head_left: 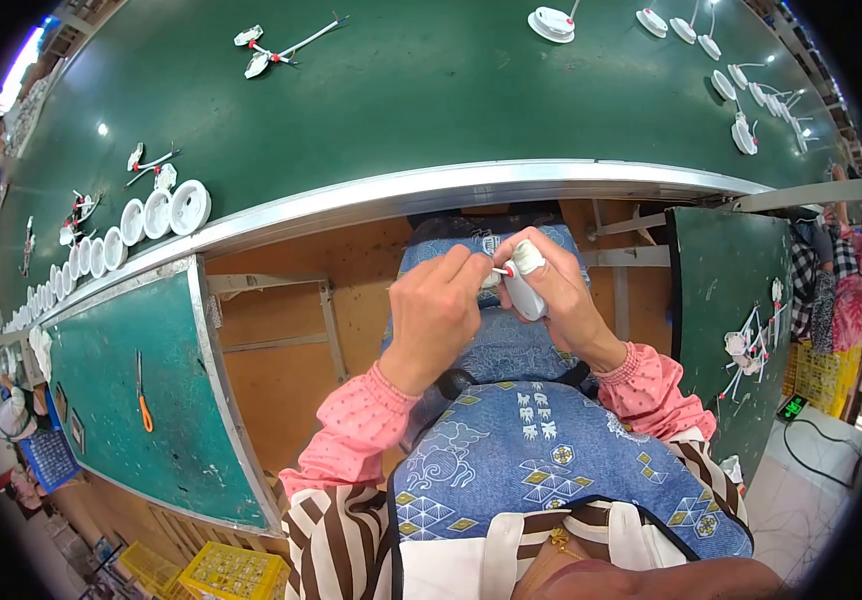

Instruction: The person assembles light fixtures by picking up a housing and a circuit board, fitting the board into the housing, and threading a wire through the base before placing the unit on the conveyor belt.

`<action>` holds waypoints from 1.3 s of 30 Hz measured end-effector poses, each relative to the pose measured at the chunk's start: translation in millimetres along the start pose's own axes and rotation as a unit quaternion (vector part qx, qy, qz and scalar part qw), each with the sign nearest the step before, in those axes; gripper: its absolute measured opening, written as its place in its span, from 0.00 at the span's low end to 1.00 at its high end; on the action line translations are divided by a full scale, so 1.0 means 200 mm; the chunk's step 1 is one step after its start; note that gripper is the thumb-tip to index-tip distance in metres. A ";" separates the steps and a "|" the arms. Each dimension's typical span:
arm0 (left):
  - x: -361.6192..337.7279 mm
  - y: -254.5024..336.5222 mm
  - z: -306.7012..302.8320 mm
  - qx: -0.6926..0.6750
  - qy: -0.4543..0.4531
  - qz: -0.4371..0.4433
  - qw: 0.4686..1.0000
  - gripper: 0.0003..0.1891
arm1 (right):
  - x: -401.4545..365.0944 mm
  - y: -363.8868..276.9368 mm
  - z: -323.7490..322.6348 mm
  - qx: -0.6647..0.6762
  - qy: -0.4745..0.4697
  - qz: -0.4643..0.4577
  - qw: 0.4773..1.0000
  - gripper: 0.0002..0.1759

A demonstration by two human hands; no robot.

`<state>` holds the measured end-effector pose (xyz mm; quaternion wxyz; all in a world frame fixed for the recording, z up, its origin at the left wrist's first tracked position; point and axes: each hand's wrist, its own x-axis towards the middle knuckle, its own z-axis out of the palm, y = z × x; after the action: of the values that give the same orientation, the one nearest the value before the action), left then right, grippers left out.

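Above the blue patterned apron, my right hand (pixel 561 300) holds a white round plastic part (pixel 526 298) on its edge, the fingers wrapped round it and a white covering on the thumb. A small red piece with a short white wire (pixel 507 270) shows at the part's near face. My left hand (pixel 438 312) is closed beside it, thumb and fingertips pinched together at the wire's end. What exactly lies between those fingertips is hidden. The two hands are close together, in front of the metal edge of the green table (pixel 401 120).
White round cups (pixel 190 207) stand in a row at the left edge. White discs with wires (pixel 552 24) lie at the upper right. Orange-handled scissors (pixel 145 412) rest on the left side board (pixel 101 330). Wired pieces (pixel 746 350) lie on the right board. Yellow crates (pixel 236 572) are below left.
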<state>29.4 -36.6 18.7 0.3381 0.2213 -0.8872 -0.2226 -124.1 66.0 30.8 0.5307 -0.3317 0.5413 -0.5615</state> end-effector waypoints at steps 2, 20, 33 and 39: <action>-0.01 -0.02 0.00 -0.022 -0.005 -0.006 1.000 0.09 | -0.02 -0.01 0.02 0.009 0.008 0.008 1.000 0.24; -0.06 -0.04 -0.26 -0.242 -0.161 -0.169 0.942 0.05 | 0.00 -0.09 -0.18 -0.162 -0.065 -0.214 0.961 0.36; -0.02 0.01 -0.26 -0.054 -0.092 -0.011 0.994 0.14 | 0.02 -0.08 -0.16 -0.045 -0.040 -0.138 0.989 0.30; -0.03 -0.07 -0.22 -0.338 -0.035 -0.263 0.903 0.18 | 0.07 -0.08 -0.17 0.351 -0.046 0.027 0.935 0.33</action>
<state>68.0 -54.5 37.7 0.2907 0.3114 -0.6792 -0.5977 -163.7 59.8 37.0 0.6527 -0.1350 0.2936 -0.6852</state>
